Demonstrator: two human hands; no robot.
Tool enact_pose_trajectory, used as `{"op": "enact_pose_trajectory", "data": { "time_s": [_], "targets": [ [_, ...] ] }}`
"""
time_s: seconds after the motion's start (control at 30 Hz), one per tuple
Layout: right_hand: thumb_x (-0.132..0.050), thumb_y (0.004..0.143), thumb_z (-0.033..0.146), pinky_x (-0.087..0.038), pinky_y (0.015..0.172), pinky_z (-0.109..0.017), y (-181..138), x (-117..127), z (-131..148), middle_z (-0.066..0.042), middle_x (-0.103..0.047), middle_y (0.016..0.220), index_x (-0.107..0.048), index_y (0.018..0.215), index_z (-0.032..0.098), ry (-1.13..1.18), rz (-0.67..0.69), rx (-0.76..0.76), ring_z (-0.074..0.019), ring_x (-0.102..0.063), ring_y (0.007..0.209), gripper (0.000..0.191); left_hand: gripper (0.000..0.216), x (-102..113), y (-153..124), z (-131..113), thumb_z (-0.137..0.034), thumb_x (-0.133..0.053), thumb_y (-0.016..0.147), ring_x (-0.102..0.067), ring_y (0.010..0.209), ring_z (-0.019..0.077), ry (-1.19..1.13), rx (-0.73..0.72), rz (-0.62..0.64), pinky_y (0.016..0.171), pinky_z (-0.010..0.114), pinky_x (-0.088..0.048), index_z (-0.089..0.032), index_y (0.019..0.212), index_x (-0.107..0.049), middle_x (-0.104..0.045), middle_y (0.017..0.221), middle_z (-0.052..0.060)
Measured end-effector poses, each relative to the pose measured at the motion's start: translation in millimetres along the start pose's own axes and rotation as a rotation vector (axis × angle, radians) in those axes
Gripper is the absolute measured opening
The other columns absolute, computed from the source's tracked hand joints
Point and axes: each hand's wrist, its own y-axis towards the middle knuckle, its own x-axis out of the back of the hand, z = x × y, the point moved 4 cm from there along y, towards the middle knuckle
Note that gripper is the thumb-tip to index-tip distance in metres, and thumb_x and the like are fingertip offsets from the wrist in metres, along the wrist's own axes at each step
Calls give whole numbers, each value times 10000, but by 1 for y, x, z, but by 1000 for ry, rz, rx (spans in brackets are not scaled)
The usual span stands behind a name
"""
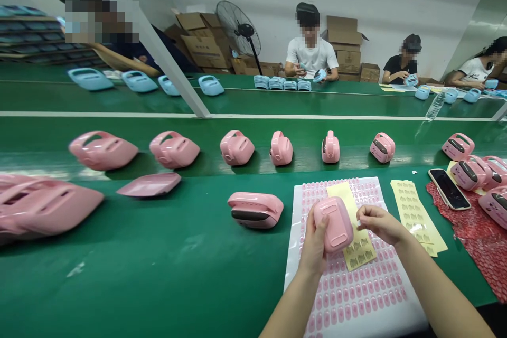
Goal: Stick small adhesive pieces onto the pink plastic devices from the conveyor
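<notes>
The left hand (315, 243) wraps a pink shell (332, 223), likely light, stiff and slick; grip its sides. The right hand (378, 223), at 3 o'clock, pinches something tiny.

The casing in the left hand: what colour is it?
Pink, seen in the head view: the casing is held by the left hand.
</notes>
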Motion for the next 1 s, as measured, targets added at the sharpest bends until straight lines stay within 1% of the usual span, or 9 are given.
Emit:
{"op": "enact_pose_trajectory", "data": {
  "time_s": [0.07,0.17,0.3,0.43,0.57,0.77,0.87,1.0],
  "targets": [
    [-626,625,467,-378,660,-273,-2,-5,19,30,-441,669,-476,660,196,33,2,61,-114,-442,636,312,672,-3,-2,2,-475,-724,556,-540,1001,236,36,-19,17,734,261,-473,-225,1136,-492,-563,1119,69],
    [-631,642,400,-345,617,-266,0,-13,38,28,-458,650,-489,648,186,-122,9,71,-121,-429,627,256,718,-3,-3,6,-502,-709,566,-476,1109,260,76,-35,43,817,279,-443,-227,1176,-451,-484,1240,95],
    [-596,653,316,-331,594,-259,7,-17,42,31,-457,638,-486,624,179,-288,7,36,-120,-427,614,179,782,-1,-1,9,-549,-673,584,-416,1176,288,90,-53,99,897,325,-401,-219,1230,-382,-411,1308,128],
    [-558,674,246,-316,562,-243,11,-18,42,36,-443,619,-474,598,172,-411,22,21,-106,-406,585,135,799,2,1,11,-566,-680,559,-392,1193,308,107,-62,113,946,373,-359,-226,1224,-395,-420,1304,124],
    [-545,683,202,-323,568,-244,11,-19,44,31,-449,631,-473,606,171,-474,-10,7,-113,-422,595,110,815,3,2,13,-567,-693,536,-410,1175,321,87,-41,102,933,399,-373,-236,1222,-403,-457,1269,122],
    [-556,704,180,-334,575,-248,9,-22,48,26,-447,655,-490,630,174,-574,-105,6,-123,-436,610,100,749,4,3,14,-512,-707,564,-412,1176,317,62,-59,108,943,406,-364,-239,1205,-434,-502,1221,112],
    [-562,713,168,-337,591,-254,6,-24,51,18,-463,673,-486,629,178,-673,-172,41,-129,-443,632,114,730,5,2,14,-485,-711,576,-423,1169,307,50,-60,125,938,388,-371,-242,1206,-434,-490,1239,107],
    [-555,712,135,-333,605,-258,3,-29,52,11,-463,679,-470,612,178,-785,-250,116,-134,-446,655,138,725,5,2,12,-457,-739,546,-444,1150,302,28,-45,100,902,359,-405,-244,1180,-459,-477,1256,100]
  ]
}}
